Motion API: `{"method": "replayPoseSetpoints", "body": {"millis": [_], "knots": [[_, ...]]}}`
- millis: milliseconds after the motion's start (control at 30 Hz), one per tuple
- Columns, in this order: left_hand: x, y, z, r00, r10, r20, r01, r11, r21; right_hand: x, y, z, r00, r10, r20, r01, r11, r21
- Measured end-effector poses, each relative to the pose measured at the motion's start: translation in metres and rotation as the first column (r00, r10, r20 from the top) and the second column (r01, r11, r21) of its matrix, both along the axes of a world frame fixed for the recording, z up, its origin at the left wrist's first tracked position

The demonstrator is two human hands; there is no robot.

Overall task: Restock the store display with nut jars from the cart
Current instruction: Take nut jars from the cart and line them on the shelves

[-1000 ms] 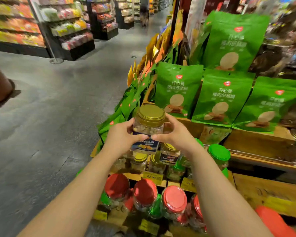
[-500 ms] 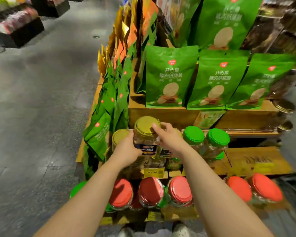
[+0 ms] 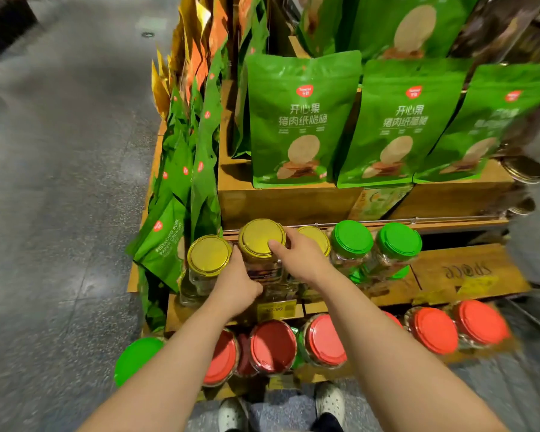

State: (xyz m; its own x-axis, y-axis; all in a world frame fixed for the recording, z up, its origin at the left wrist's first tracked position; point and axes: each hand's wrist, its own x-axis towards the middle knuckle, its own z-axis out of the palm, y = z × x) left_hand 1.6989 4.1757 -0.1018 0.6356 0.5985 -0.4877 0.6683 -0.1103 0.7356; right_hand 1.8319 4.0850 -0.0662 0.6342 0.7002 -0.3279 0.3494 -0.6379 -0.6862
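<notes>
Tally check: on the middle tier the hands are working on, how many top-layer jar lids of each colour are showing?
gold lids: 3 (one partly behind a hand)
green lids: 2
Total: 5

Held jar (image 3: 261, 244) between two jars, pouches (image 3: 301, 120) behind.

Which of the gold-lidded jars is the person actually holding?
The middle gold-lidded jar: both hands grip it, while the jar on its left and the one behind the right hand stand untouched.
</notes>
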Motion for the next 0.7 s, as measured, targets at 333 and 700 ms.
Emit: {"method": "replayPoseSetpoints", "body": {"millis": [333, 700], "knots": [[0.007, -0.003, -0.027, 0.999, 0.032, -0.030, -0.032, 0.999, -0.005, 0.002, 0.004, -0.017, 1.000, 0.025, 0.008, -0.024, 0.992, -0.122], [0.015, -0.009, -0.035, 0.995, 0.028, -0.098, -0.030, 0.999, -0.025, -0.006, 0.006, -0.022, 0.998, -0.018, 0.061, 0.027, 0.989, -0.147]]}}
